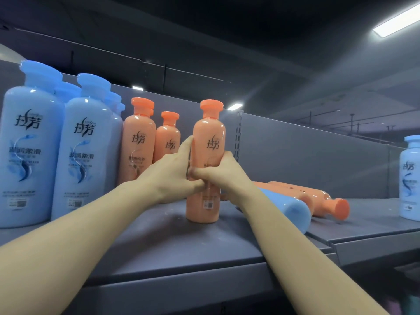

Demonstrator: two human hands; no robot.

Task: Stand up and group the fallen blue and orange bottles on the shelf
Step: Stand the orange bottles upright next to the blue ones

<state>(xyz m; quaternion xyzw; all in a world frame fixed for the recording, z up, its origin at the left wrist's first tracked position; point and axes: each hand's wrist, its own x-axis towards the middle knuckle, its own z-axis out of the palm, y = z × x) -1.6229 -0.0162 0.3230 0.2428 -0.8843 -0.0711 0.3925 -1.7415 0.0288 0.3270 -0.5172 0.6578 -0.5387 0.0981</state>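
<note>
An orange bottle [208,142] stands upright on the grey shelf [172,246], held at mid-body by both hands. My left hand [175,169] touches its left side with fingers stretched upward. My right hand [218,171] grips it from the right, fingers curled round the front. Two more orange bottles [139,137] stand just left of it. To their left stand several large blue bottles [29,144]. Behind my right forearm a blue bottle [288,211] lies fallen, and an orange bottle [318,201] lies on its side beside it, cap toward the front right.
Another blue bottle [410,178] stands at the right edge on the neighbouring shelf section. A grey back panel [306,155] runs behind the bottles. The shelf's front lip [204,280] is below my arms.
</note>
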